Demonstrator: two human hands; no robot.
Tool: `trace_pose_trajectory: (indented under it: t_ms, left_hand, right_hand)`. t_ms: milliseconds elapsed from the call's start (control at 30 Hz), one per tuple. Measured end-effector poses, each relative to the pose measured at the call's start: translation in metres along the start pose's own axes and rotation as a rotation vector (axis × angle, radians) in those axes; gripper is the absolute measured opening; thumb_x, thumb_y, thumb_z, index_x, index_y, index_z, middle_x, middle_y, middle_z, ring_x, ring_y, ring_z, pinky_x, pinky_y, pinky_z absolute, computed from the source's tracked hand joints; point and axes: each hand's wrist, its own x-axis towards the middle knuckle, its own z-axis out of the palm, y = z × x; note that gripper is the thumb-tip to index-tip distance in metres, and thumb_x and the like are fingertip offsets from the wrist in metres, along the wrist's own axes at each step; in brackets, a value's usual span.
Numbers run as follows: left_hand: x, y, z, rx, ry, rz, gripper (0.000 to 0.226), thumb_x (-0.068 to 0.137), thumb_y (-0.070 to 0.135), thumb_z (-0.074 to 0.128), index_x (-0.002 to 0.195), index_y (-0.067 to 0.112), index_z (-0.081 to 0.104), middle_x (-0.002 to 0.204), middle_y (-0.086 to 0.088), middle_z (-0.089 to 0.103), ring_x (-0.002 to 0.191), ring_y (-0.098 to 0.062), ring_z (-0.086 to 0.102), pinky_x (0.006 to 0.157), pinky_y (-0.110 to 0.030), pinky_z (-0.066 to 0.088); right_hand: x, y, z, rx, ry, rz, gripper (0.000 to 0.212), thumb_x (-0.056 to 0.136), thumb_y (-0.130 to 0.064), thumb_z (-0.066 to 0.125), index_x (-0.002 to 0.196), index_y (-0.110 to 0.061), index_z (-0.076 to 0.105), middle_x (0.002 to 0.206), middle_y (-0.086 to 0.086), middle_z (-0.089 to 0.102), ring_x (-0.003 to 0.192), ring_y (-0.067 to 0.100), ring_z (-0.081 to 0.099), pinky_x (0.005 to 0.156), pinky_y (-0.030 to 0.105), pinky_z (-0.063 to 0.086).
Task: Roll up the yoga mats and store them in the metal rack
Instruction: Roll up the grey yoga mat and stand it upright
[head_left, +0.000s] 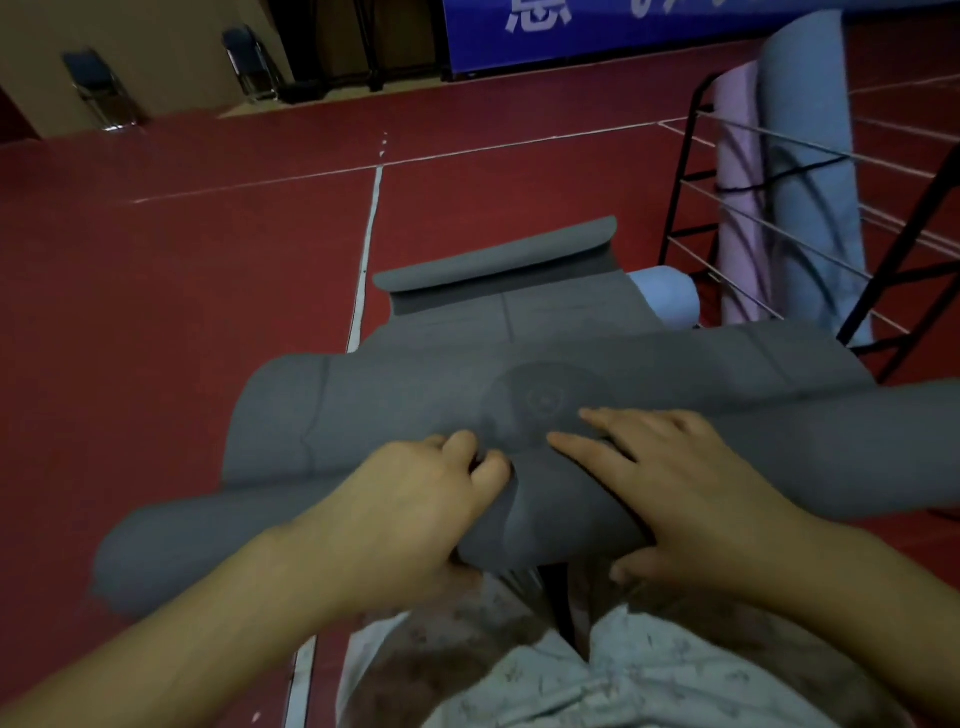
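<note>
Dim, diffuse light is casting faint shadows. Wide-angle distortion is bending the floor lines (367, 249); blur is softening the grey mat (395, 384).

Left hand (415, 499) grips the mat (363, 405); right hand (691, 483) presses flat
</note>
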Motion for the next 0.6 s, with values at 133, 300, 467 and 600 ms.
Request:
trace_pose_trajectory:
  t_ms: [133,300,467,600]
  left_hand:
    - [0.012,-0.017,-0.008,-0.113,-0.047,0.021,0.053,0.061,0.060,0.059,0.098,0.022,0.056,0.078,0.004,0.055,0.060,-0.013,0.055,0.048,-0.023,0.039]
    - [0.040,-0.044,-0.022,-0.434,-0.401,-0.080,0.067,0.057,0.059,0.080,0.110,0.028,0.053,0.098,0.009,0.060,0.085,-0.009,0.057,0.074,-0.029,0.049]
    - [0.061,-0.074,-0.016,-0.755,-0.593,-0.166,0.063,0.052,0.051,0.087,0.106,0.038,0.059,0.100,0.019,0.065,0.089,0.001,0.061,0.083,-0.029,0.053]
    - [0.058,-0.079,-0.024,-0.781,-0.632,-0.212,0.069,0.055,0.058,0.083,0.117,0.042,0.058,0.111,0.024,0.061,0.101,0.002,0.059,0.093,-0.029,0.050]
  right_hand:
    - [0.001,-0.015,-0.001,0.079,0.093,0.008,0.109,0.035,-0.065,0.082,0.131,-0.030,0.043,0.126,0.006,0.054,0.113,0.019,0.039,0.095,0.048,0.043]
    - [0.015,-0.021,0.009,0.097,0.137,0.077,0.109,0.034,-0.058,0.086,0.129,-0.024,0.044,0.122,0.005,0.058,0.111,0.024,0.057,0.099,0.042,0.027]
    - [0.037,-0.005,-0.010,0.164,0.021,0.022,0.094,0.052,-0.065,0.074,0.134,-0.033,0.041,0.122,-0.009,0.052,0.109,0.013,0.053,0.089,0.034,0.032]
    - [0.049,0.006,-0.020,0.244,-0.091,-0.021,0.087,0.063,-0.067,0.068,0.136,-0.042,0.030,0.126,-0.015,0.043,0.115,0.008,0.044,0.094,0.034,0.030]
